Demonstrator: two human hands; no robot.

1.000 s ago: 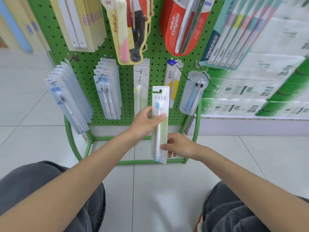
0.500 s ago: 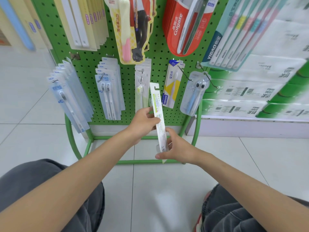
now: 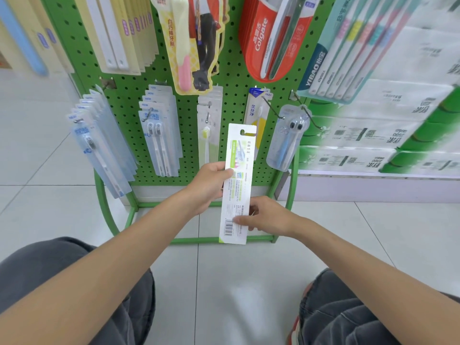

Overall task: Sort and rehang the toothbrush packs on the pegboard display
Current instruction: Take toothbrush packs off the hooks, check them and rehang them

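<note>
Nearest, at the bottom corners of the frame, are the person's knees in dark trousers (image 3: 74, 290); both forearms reach up toward the centre. The right hand (image 3: 270, 216) pinches the lower end of the toothbrush pack (image 3: 236, 170) just above its barcode, thumb laid across the card. The left hand (image 3: 211, 185) grips the pack's left edge at mid-height, fingers curled behind it. The pack stands nearly upright in mid-frame, off the display, its printed back toward the camera and its hang slot (image 3: 247, 131) at the top.

Beyond it the green pegboard (image 3: 234, 95) carries a row of hooks. The white packs (image 3: 209, 130) just left of the held one look like its match.

This seems to be the checking step, before rehanging. Next the pack likely needs turning face-out, then lifting so the slot threads over that hook's tip.
</note>
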